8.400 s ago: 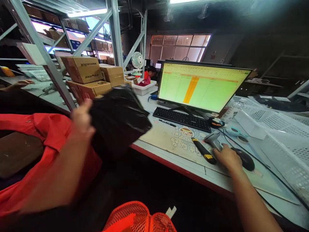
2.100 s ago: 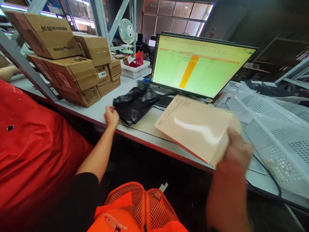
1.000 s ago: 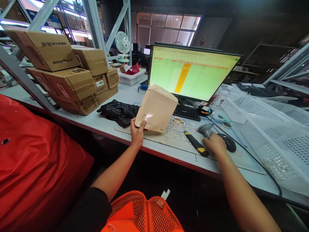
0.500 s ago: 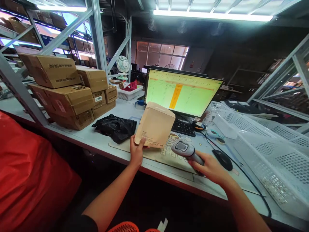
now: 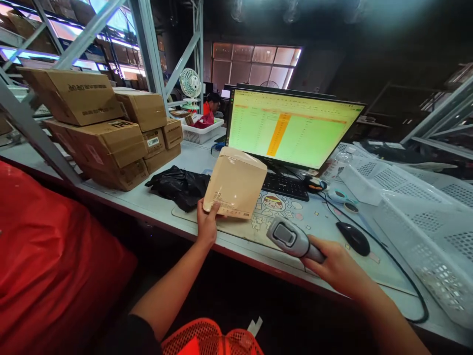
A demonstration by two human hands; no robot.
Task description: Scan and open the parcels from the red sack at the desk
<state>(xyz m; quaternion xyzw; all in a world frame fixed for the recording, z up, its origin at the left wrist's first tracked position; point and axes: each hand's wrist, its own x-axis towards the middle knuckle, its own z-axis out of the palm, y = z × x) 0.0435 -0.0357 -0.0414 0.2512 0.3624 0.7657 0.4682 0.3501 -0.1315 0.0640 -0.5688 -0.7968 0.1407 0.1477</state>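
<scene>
The worktop [image 5: 153, 206] carries boxes [image 5: 107, 140] and a monitor [image 5: 295, 130]. The left grip [image 5: 207, 227] is closed on the lower left corner of the packet [image 5: 236, 182], tilted before the monitor; the right grip [image 5: 330, 259] wraps the scanner [image 5: 290, 237]. Scanning seems in hand; the next move likely calls for steady aim

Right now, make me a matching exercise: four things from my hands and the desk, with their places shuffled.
Things
1. Tan packet
2. Grey scanner
3. Black plastic bag
4. Computer mouse

Places
A. Resting on the desk, close to the cardboard boxes
B. Held in the right hand
C. Resting on the desk side nearer the large white baskets
D. Held in the left hand

Pairs: 1-D, 2-B, 3-A, 4-C
</scene>
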